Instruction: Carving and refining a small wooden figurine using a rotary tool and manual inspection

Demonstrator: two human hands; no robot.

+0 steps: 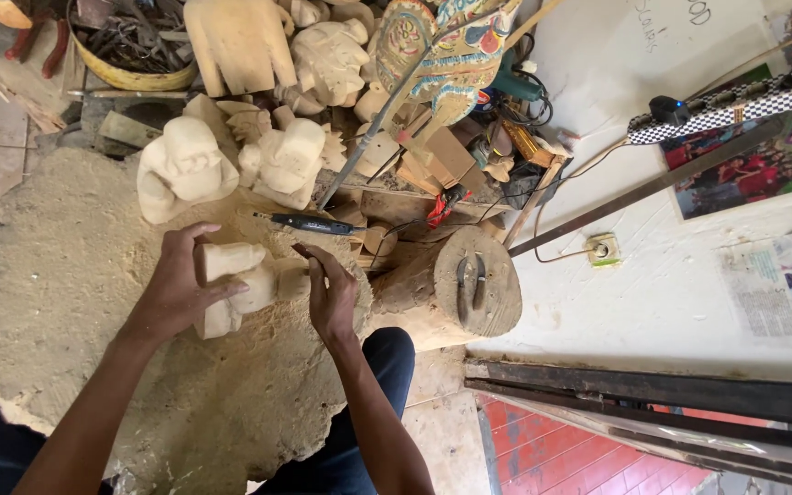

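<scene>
My left hand (176, 284) grips a pale, unpainted wooden carving (236, 286), holding it over a mound of sawdust (66, 275). My right hand (330, 291) rests against the carving's right end, with a small dark piece pinched at the fingertips; I cannot tell what it is. A black rotary tool (309, 224) lies just beyond the hands.
Several unfinished pale wooden figures (231, 156) stand behind the sawdust. A painted carving (442, 50) leans at the top. A log stump (456, 289) with a metal piece on it sits to the right. Cables, a wall socket (603, 248) and a bowl of tools (135, 41) are around.
</scene>
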